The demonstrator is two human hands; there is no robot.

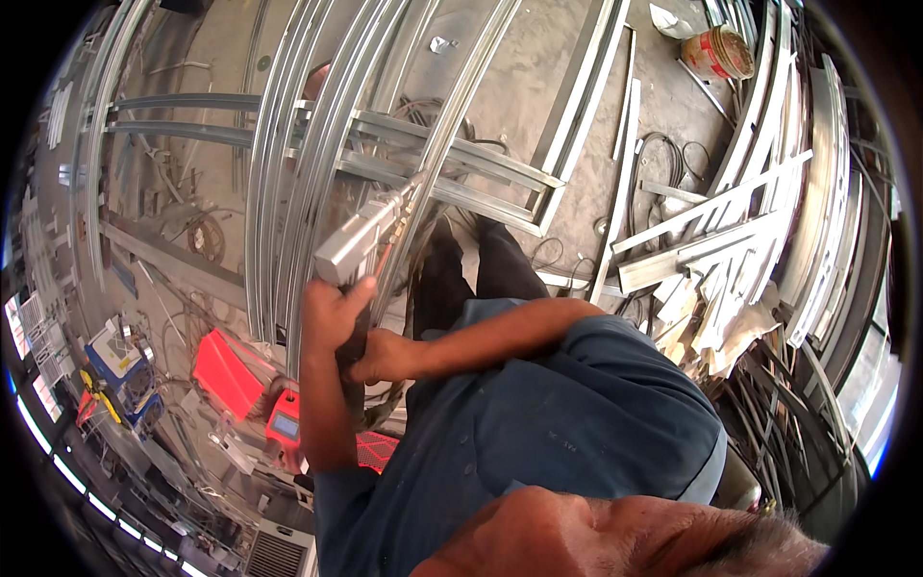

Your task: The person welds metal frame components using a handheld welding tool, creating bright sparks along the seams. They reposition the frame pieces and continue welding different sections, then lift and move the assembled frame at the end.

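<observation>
- The left hand is closed around the silver body of the tool, thumb pointing up along it; its fingers are mostly hidden.
- The right hand is curled at the tool's dark lower part, just below and beside the left; exactly how its fingers sit cannot be told.
- The tool is in front of the person, tilted, its narrow end pointing up and to the right over the metal frame; whether it touches the metal cannot be told.
- The frame's long bars cross shorter ones above the concrete floor.
- Left of the hands are a red panel and a red device with a small screen.
- A bucket stands at the upper right, near loose metal strips and black cable.
</observation>
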